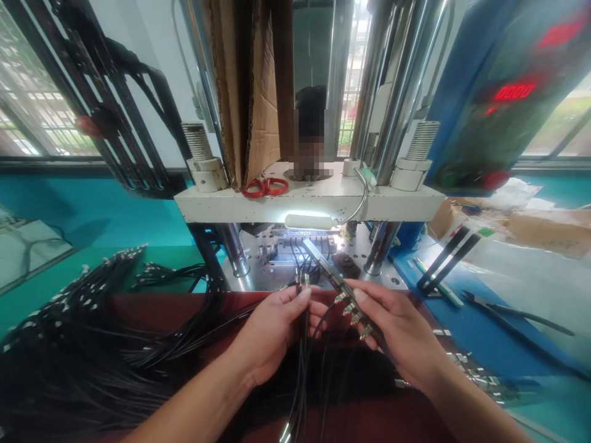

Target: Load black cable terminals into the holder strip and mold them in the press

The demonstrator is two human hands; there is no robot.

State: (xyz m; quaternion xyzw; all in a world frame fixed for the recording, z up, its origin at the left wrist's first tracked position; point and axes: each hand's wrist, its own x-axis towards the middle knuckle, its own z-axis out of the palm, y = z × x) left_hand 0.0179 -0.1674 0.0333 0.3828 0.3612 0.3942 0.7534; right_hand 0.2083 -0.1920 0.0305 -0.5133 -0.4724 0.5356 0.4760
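My left hand [277, 326] pinches a few black cables [303, 344] just below their small metal connectors [302, 279], thumb and fingers closed on them. In my right hand [397, 326] is a long metal bar fixture [339, 280], tilted up to the left, with several metal connectors [354, 311] sitting along its lower edge. A thin cable runs down from one of these. Beyond both hands, under the press, more cables reach into a lit metal die [300, 249]. The two hands are apart, side by side over a dark red surface [152, 301].
A large pile of black cables [92, 344] spreads over the left side. Ahead stands a press with a white plate [231, 206], red-handled scissors [265, 186] and a small lamp [309, 220]. Pliers [503, 307] lie on the blue surface [521, 344] at right, below a control box [498, 123].
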